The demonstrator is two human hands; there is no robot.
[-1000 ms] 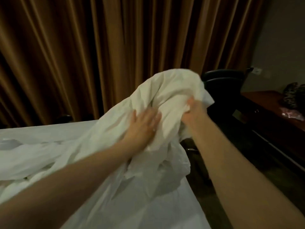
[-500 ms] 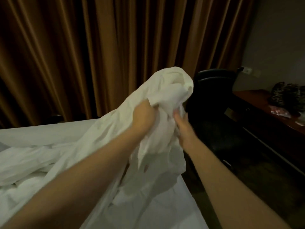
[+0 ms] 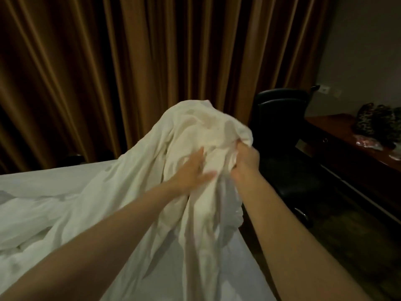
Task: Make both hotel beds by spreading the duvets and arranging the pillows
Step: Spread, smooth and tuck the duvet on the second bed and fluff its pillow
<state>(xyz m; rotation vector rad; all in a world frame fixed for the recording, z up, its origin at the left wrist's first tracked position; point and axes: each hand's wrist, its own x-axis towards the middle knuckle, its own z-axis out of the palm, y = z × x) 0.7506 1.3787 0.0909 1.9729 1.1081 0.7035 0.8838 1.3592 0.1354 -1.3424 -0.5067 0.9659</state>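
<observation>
A crumpled white duvet [image 3: 130, 192] lies over the bed [image 3: 43, 174] and rises in a bunched peak at the bed's right corner. My right hand [image 3: 246, 158] grips a fold of the bunched cloth near the peak's right edge, fingers curled into it. My left hand [image 3: 193, 170] lies against the cloth just left of that, fingers stretched out and slightly blurred. No pillows are in view.
Brown curtains [image 3: 152, 61] hang behind the bed. A black office chair [image 3: 282, 131] stands right of the bed corner, beside a dark wooden desk [image 3: 347, 153] carrying a leopard-print bag [image 3: 377, 122] and a pink packet [image 3: 366, 143]. Dark floor runs between bed and desk.
My left hand has let go of the cloth it gripped and now lies flat on it. My right hand has moved up and taken a new grip near the peak.
</observation>
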